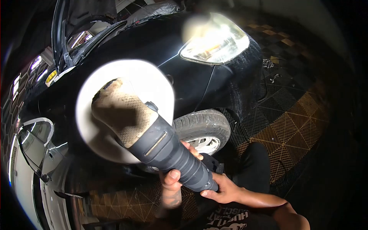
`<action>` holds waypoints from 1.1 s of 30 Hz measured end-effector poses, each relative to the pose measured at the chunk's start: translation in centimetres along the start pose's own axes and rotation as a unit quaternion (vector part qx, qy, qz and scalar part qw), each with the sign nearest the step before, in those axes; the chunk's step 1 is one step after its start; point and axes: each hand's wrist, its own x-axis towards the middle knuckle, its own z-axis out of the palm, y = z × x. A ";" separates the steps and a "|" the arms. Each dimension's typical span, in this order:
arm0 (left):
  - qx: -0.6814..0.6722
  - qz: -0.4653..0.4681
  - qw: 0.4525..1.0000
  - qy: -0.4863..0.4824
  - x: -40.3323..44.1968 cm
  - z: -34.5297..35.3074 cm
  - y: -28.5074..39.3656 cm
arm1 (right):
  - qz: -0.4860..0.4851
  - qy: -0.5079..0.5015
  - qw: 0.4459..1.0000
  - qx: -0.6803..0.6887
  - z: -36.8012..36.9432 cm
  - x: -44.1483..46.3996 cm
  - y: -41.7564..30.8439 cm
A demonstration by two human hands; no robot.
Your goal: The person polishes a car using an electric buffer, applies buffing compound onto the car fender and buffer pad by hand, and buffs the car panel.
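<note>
A car polisher (174, 153) with a black ribbed body and a worn, beige-covered head fills the middle of the view. Its large round white pad (90, 99) faces a black car's front side (191, 86); I cannot tell whether the pad touches the paint. My left hand (173, 180) wraps around the body from below, its thumb on the near side and fingertips showing beyond. Farther back, my right hand (224, 188) grips the rear end of the polisher, thumb over the near side.
A lit headlight (218, 42) glares above the front wheel (207, 132). My knee (255, 157) is bent beside the wheel, over black and tan grid floor tiles (291, 134). Another glossy car panel or window (34, 142) shows at the left, and an open car door (59, 38) at the upper left.
</note>
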 end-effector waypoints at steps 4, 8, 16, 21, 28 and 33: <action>0.003 -0.031 0.999 -0.022 0.4 1.2 -1.1 | -0.001 0.042 0.999 0.003 -0.5 -1.3 0.5; 0.008 -0.062 0.994 -0.091 2.1 1.3 -3.1 | 0.019 0.107 0.994 0.004 -1.2 -2.6 1.2; -0.022 -0.134 0.989 -0.052 2.2 3.2 -4.8 | 0.053 0.170 0.979 0.098 -0.5 -5.0 2.4; 0.017 -0.110 0.994 -0.008 0.2 2.0 -4.8 | 0.030 0.130 0.989 0.066 0.0 -4.8 2.9; -0.029 -0.042 0.998 -0.029 -1.2 -0.4 -2.7 | 0.030 0.087 0.996 0.020 1.1 -2.9 3.3; -0.066 0.006 0.997 -0.038 -1.9 -1.4 -2.0 | 0.016 0.047 0.999 0.000 1.6 -1.3 1.2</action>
